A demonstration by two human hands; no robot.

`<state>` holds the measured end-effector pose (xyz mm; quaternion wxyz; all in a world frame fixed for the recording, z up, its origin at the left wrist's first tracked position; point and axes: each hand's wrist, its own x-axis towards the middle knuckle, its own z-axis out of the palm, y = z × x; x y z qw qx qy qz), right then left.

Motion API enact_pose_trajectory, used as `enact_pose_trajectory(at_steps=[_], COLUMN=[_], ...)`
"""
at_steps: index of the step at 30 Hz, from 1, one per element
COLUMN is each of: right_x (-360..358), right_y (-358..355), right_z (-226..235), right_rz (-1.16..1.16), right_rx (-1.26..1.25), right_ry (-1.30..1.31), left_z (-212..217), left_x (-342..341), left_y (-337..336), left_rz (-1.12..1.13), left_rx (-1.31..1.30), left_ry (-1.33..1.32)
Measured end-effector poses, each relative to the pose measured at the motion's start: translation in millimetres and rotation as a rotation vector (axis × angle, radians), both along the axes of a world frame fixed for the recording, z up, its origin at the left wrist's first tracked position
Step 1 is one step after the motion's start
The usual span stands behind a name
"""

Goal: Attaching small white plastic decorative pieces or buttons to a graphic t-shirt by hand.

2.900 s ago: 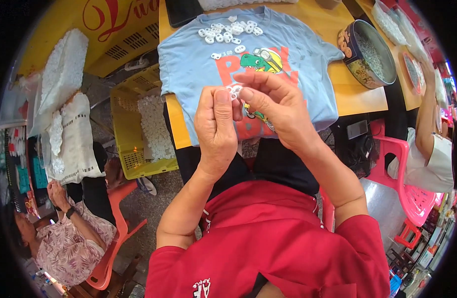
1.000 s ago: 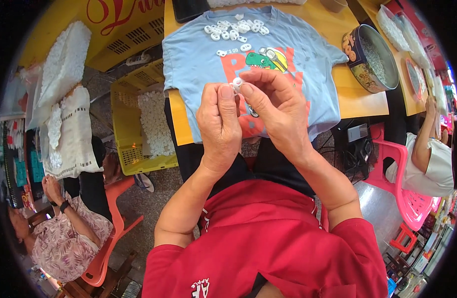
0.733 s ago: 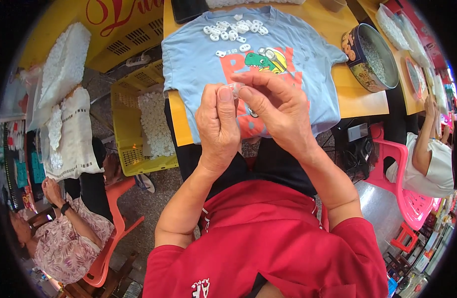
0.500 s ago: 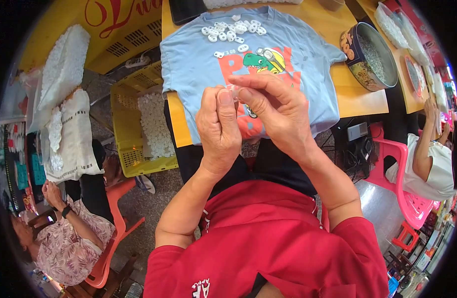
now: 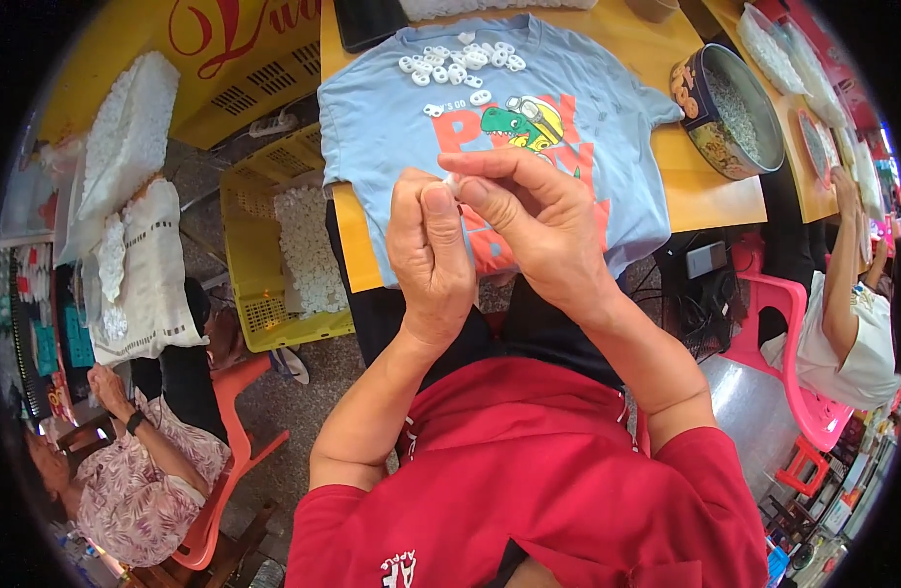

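Note:
Over the near part of a light blue T-shirt (image 5: 372,127) my two hands meet, fingertips together. A small white plastic piece (image 5: 452,182) shows between them, mostly covered by the fingers. My left hand (image 5: 431,245) is curled closed with its thumb upright against the piece. My right hand (image 5: 538,216) pinches at the same spot with thumb and index finger. Farther up the shirt lies a loose pile of small white plastic pieces with two holes (image 5: 457,73). Two more of them lie apart, just nearer to me.
A round tin (image 5: 681,93) of small shiny parts stands right on the yellow table (image 5: 715,201). Below left, a yellow crate (image 5: 249,255) holds many white pieces. People sit at both sides, on a red chair (image 5: 237,431) and a pink chair (image 5: 788,323).
My fingertips have shifted slightly around the small white piece, which shows a little more now. The pile on the shirt looks the same.

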<state>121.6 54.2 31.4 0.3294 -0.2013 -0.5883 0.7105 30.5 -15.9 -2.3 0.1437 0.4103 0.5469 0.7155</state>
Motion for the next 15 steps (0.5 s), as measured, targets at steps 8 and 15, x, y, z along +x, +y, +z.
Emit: enact_pose_trajectory(at_steps=[8,15], right_x=[6.9,11.3], right_y=[0.3,2.4], right_z=[11.1,14.1], right_rz=[0.111,0.161], right_rx=[-0.205,-0.249], right_ry=[0.101,0.117], left_z=[4.1,7.3], left_x=[-0.6,-3.7], left_y=[4.2,2.6], left_rz=[-0.143,-0.549], left_rx=[0.182,0.12], left_ry=[-0.203,-0.398])
